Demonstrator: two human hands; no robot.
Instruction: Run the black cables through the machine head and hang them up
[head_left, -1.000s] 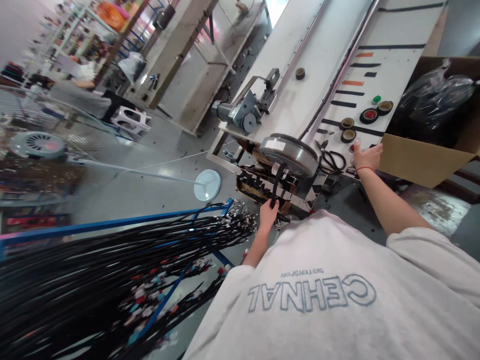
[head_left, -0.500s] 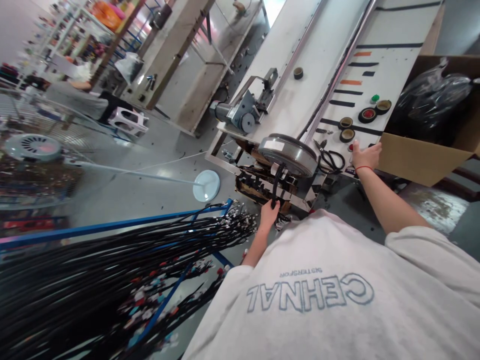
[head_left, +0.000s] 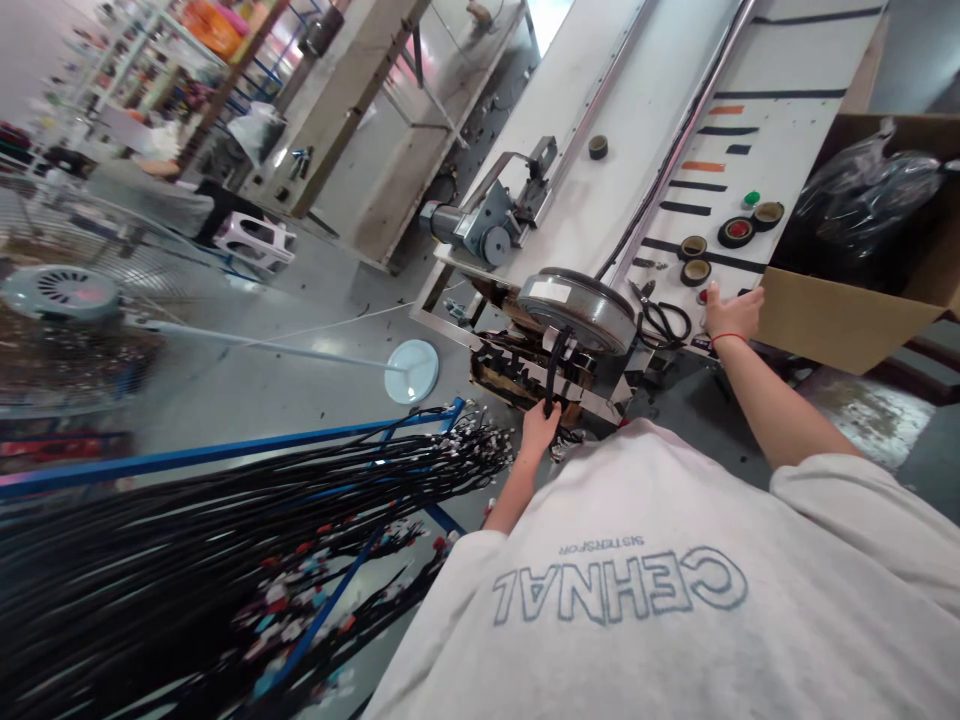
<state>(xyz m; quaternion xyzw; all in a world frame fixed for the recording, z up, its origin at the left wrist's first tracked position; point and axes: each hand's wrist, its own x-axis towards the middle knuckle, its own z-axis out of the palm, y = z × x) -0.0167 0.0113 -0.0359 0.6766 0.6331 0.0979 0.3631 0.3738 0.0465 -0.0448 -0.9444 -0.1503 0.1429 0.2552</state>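
Observation:
My left hand (head_left: 538, 425) is closed round a black cable bundle (head_left: 552, 375), which hangs from the front of a round metal machine head (head_left: 577, 305). My right hand (head_left: 733, 312) rests at the edge of the white table (head_left: 682, 60), fingers apart, with the thumb by a small red button (head_left: 703, 297). Black-handled scissors (head_left: 664, 322) lie between the machine head and my right hand. Beyond them are tape rolls (head_left: 696, 271) and a green button (head_left: 751, 199). Black and orange tape strips (head_left: 703, 166) are stuck on the table.
An open cardboard box (head_left: 847, 320) with plastic bags stands at the right. A motor unit (head_left: 491, 235) sits on the table's left edge. Many black cables (head_left: 300, 500) lie over a blue rack (head_left: 225, 448) at lower left. A fan (head_left: 60, 290) and a seated person (head_left: 150, 200) are further left.
The camera view has shifted very slightly. Both hands stay where they were, the left on the cable bundle and the right at the table's edge.

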